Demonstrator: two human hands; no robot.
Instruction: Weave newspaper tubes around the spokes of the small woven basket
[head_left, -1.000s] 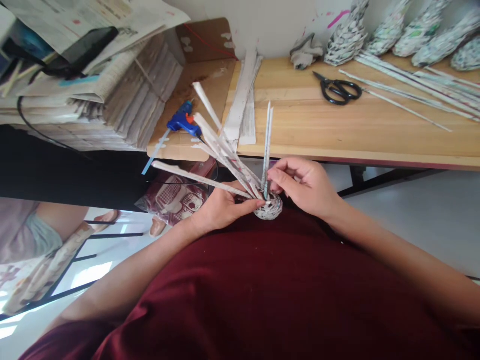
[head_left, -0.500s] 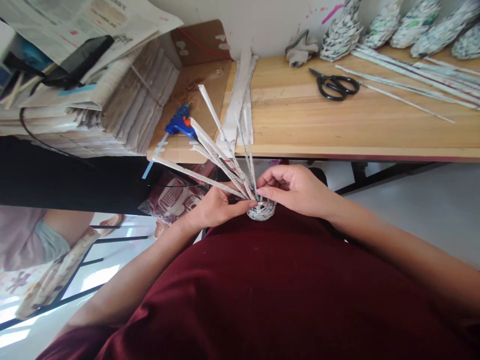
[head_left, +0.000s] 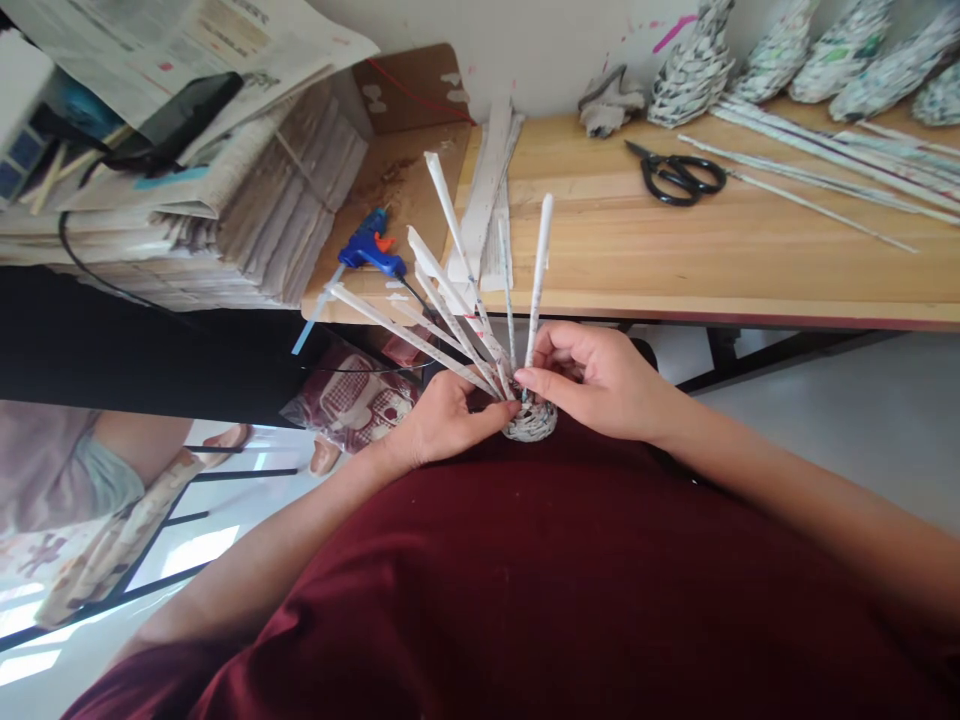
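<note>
A small woven ball of rolled newspaper [head_left: 531, 421] rests against my dark red shirt, below the table edge. Several white paper tubes [head_left: 450, 320] fan up and to the left out of it. My left hand [head_left: 442, 415] grips the woven piece from the left, fingers closed on its side. My right hand [head_left: 600, 375] pinches one upright paper tube [head_left: 538, 270] near its base, fingers pressed together just above the weave.
A wooden table [head_left: 675, 250] holds black scissors [head_left: 679, 175], long loose paper tubes [head_left: 817, 170], flat paper strips [head_left: 487, 190] and woven paper pieces [head_left: 694, 65] along the wall. A blue glue gun [head_left: 371, 252] lies on cardboard beside stacked newspapers [head_left: 225, 180]. Another person's legs [head_left: 82, 480] show at the left.
My right hand has brought one tube upright from its leftward lean and shifted slightly right. The fan of tubes turned a little. My left hand kept its hold on the weave.
</note>
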